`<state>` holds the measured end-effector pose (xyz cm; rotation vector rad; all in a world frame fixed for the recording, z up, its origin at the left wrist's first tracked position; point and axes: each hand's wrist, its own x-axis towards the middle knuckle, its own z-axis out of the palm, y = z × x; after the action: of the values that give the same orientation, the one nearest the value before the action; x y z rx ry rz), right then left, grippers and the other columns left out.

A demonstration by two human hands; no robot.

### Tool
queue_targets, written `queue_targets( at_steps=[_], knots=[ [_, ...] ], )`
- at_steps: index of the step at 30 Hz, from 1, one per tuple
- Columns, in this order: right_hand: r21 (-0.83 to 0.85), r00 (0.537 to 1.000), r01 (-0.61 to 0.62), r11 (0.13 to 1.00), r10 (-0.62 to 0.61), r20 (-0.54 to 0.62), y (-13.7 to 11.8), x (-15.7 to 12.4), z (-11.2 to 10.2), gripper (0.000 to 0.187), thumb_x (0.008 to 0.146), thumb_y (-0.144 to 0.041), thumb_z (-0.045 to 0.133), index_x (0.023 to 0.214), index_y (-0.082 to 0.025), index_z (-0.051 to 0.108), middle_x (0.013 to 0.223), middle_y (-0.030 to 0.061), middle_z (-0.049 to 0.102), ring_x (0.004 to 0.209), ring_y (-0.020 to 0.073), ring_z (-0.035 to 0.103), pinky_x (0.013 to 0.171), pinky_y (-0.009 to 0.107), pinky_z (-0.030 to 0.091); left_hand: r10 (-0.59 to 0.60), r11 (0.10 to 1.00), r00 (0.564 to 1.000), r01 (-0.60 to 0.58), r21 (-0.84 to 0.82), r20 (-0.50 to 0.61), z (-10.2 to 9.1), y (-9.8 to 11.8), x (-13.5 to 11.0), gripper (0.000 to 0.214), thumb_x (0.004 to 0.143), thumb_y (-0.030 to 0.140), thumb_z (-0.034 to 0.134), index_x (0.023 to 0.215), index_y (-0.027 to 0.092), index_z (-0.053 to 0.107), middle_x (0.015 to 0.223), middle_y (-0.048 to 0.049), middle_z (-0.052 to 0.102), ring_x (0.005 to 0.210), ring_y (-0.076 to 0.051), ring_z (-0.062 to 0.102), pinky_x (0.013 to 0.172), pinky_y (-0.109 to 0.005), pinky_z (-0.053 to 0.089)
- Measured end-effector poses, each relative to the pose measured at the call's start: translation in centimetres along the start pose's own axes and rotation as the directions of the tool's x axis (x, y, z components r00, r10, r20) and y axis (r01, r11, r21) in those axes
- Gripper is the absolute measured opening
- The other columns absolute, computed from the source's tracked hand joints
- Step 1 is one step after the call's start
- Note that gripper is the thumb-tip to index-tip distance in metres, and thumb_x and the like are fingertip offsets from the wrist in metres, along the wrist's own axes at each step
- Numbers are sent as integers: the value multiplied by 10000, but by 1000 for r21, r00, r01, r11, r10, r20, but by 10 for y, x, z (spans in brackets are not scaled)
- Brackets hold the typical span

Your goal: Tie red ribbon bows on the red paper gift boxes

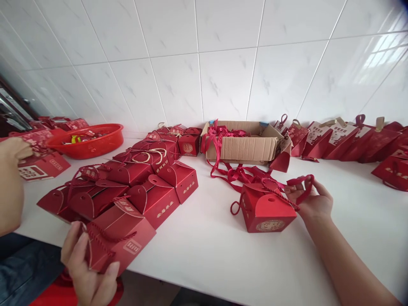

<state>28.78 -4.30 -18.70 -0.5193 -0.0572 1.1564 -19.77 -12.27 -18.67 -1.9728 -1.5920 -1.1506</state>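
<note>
My left hand [85,267] grips the near end of a red gift box [123,231] with a cord handle, at the table's front edge. My right hand [314,200] is closed on a red ribbon [302,183] that loops up from another red gift box [266,209], which stands open-flapped on the white table [223,250]. The hand is just to the right of that box, touching its cord handle.
Several folded red boxes [149,178] lie in a cluster left of centre. A cardboard carton [242,146] with red ribbons stands by the tiled wall. More red boxes [347,140] line the right. A red basin [87,140] and another person's arm [9,187] are at far left.
</note>
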Motion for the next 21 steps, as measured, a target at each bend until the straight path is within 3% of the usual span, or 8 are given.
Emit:
queue_targets(
  at_steps=[3,6,10,14,18,21],
  knots=[
    [30,999,-12,999,13,-32,1,-1,3,73,690,-182,529,760,-198,540,699,13,544,608,144,542,458,253,452,60,990,995,-69,-119,-80,12,15,0,818,787,241,468,1471,372,40,1571,68,6,1425,-338,65,1155,-604,79],
    [47,999,-6,999,7,-40,3,-1,4,73,694,-163,520,757,-187,547,706,9,558,601,138,540,469,261,461,75,990,997,-75,-116,-3,17,27,-1,737,870,174,365,1487,335,-5,1578,47,-69,1434,-329,-32,1137,-629,3],
    [57,999,3,998,0,-43,4,1,3,80,711,-144,513,765,-182,557,717,-2,577,617,142,562,487,277,468,86,991,992,-75,-111,93,20,39,-2,622,916,137,234,1488,334,92,1583,15,-8,1433,-343,-12,1101,-668,54],
    [68,1000,-1,998,2,-18,4,1,3,81,711,-137,505,760,-179,554,712,-3,576,622,144,569,494,279,473,173,983,970,-160,-90,168,20,49,5,602,908,154,335,1466,348,218,1548,-13,221,1404,-337,181,1079,-602,188],
    [76,1000,-15,997,16,-12,4,0,4,69,701,-137,518,751,-172,551,700,-3,570,586,135,548,479,268,461,307,951,944,-308,-13,123,22,55,17,553,837,193,539,1363,323,432,1358,-67,527,1216,-321,475,987,-505,311],
    [71,1000,-19,997,20,-15,5,-1,5,64,701,-134,528,747,-171,552,692,-4,566,595,144,558,485,275,461,380,923,921,-383,29,85,25,59,28,478,792,197,628,1248,314,543,1221,-56,634,1078,-287,567,919,-447,349]
  ],
)
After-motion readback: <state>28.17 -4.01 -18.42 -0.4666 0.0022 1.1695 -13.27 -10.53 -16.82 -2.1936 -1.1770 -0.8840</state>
